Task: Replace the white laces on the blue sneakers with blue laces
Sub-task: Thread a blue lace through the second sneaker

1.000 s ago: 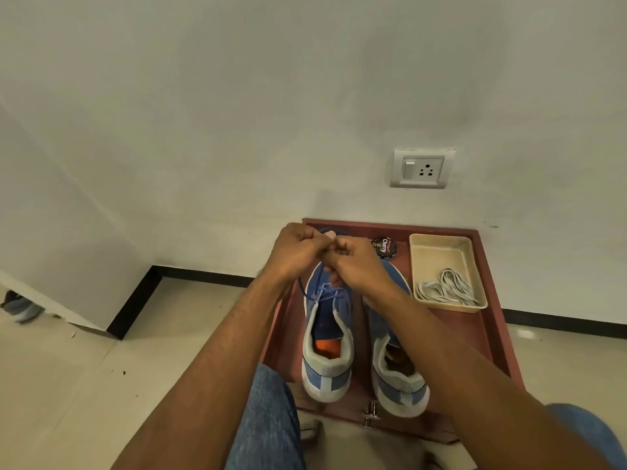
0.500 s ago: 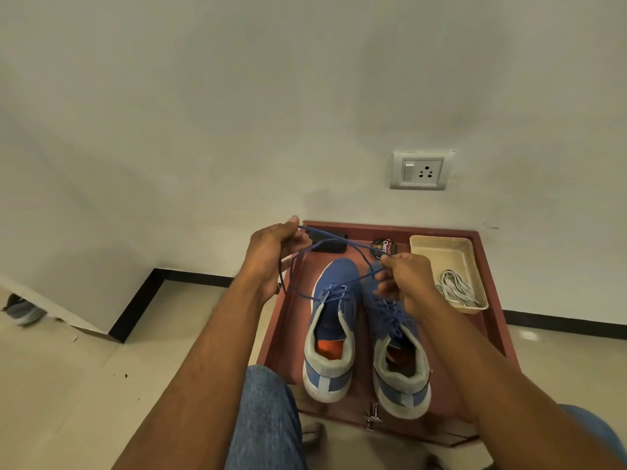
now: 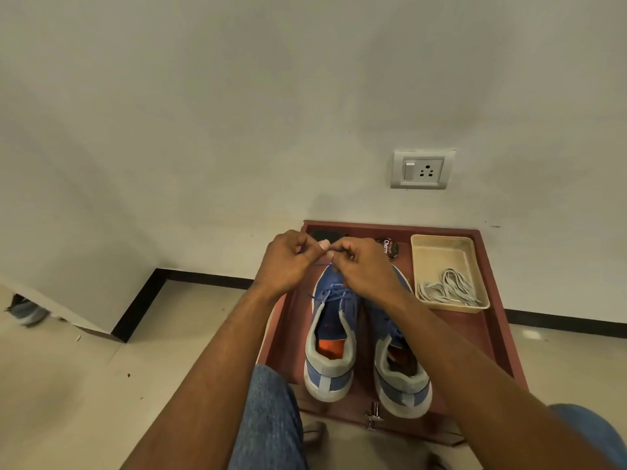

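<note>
— Standing beside the seated person, what do you see?

— Both hands meet above the toe of the left sneaker [image 3: 334,320]. The left hand [image 3: 288,262] and the right hand [image 3: 364,269] each have their fingers [image 3: 324,245] curled in, pinching strands of the blue lace [image 3: 330,293], which is threaded across the eyelets and runs up into the grip. It looks like a knot or bow being formed, though the hands hide the crossing itself.

— Where is everything else?

— The two blue sneakers sit side by side, heels toward the person, in a shallow reddish-brown wooden tray [image 3: 498,334] on the floor against the wall. The right sneaker [image 3: 402,378] is partly under the right forearm, so its lacing is hard to read. The white laces [image 3: 448,291] lie bundled in a beige plastic tray [image 3: 441,247] at the far right corner. A round shoe polish tin [image 3: 390,248] sits next to it.

— How should this step go well?

— I'd say keep even tension on both ends, hold the crossing low against the tongue, and tighten gradually so the loops come out equal and the shoe does not slide.
</note>
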